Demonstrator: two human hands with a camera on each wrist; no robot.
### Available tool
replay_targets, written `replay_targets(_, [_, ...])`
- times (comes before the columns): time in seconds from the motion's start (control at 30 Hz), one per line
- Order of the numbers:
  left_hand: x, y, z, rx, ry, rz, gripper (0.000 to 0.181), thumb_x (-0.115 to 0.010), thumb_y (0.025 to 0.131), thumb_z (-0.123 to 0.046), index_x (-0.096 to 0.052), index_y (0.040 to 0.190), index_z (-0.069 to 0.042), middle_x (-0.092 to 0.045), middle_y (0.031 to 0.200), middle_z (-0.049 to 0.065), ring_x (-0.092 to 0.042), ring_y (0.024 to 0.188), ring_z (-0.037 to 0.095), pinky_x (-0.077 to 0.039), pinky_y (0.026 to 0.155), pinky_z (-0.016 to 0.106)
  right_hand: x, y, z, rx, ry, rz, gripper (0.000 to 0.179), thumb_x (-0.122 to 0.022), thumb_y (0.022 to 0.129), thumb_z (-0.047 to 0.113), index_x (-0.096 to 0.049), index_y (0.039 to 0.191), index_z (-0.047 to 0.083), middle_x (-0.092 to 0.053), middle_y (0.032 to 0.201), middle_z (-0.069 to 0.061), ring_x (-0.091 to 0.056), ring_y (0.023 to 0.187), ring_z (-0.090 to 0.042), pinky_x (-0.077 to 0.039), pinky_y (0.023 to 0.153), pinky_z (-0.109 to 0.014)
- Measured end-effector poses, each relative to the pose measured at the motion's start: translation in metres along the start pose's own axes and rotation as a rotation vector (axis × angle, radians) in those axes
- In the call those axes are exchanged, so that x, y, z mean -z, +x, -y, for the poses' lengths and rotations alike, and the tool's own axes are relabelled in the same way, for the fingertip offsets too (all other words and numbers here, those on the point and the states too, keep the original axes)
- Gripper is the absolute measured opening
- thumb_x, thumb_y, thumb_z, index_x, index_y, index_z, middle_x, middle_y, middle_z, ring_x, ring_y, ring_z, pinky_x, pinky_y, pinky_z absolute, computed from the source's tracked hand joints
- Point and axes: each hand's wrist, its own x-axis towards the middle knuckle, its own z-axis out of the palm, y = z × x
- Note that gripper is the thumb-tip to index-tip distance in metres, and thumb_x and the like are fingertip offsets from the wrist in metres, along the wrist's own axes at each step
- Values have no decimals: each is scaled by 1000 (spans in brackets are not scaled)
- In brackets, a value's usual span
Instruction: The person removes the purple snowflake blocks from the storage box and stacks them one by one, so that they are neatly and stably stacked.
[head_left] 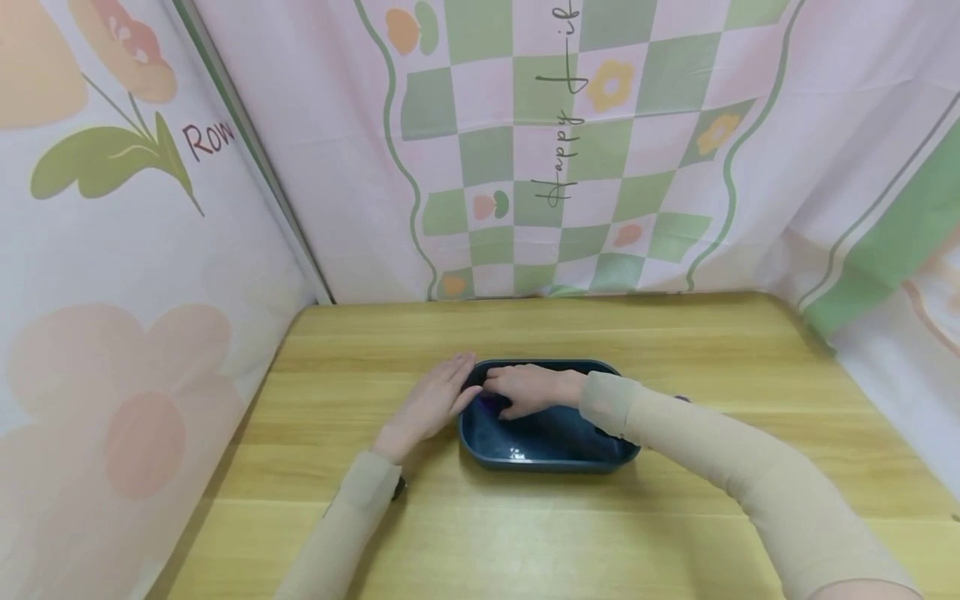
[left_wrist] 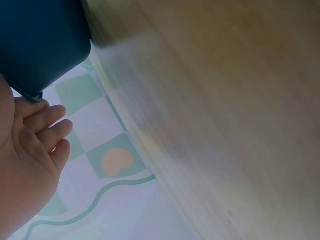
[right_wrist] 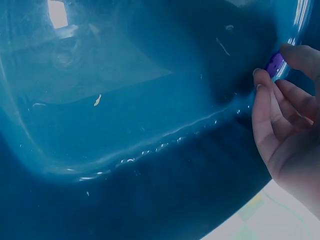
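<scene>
A dark blue basin (head_left: 555, 463) with rounded corners stands on the table. Along its left rim lies my left hand (head_left: 431, 400), fingers fairly straight and touching the rim; the left wrist view shows its fingertips beside the basin's outer wall (left_wrist: 45, 40). My right hand (head_left: 528, 388) reaches inside at the basin's left end. Between its thumb and fingertips, in the right wrist view, it pinches a small purple piece (right_wrist: 274, 64) against the inner wall. The fingers cover most of that piece, so its kind does not show.
Just behind the right forearm, a bit of another purple thing (head_left: 681, 398) shows on the wooden table (head_left: 360, 350). A printed curtain (head_left: 540, 150) hangs at the table's far edge, with more printed cloth (head_left: 112, 350) on the left side.
</scene>
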Motion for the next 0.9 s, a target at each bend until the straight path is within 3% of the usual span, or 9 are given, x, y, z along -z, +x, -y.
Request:
replay_targets(0.37, [-1,0,-1,3,10,8,60,-36,108,-42,-34,153,-3,-41,157,16,-39,146,29,-34,123,45,-10,4,0,-5,-9,-82,28,-77,87,26,-68,107,8,-66,103,-6,-66,86,-15,-59,73,-28])
replay_targets(0.9, [1,0,0,-2,-20,5,59,-37,108,-40,-35,153,-1,-41,157,17,-40,146,30,-33,124,46,-11,7,2,-27,22,-86,23,-76,86,27,-65,96,9,-63,92,-4,-55,74,-10,-49,61,-21])
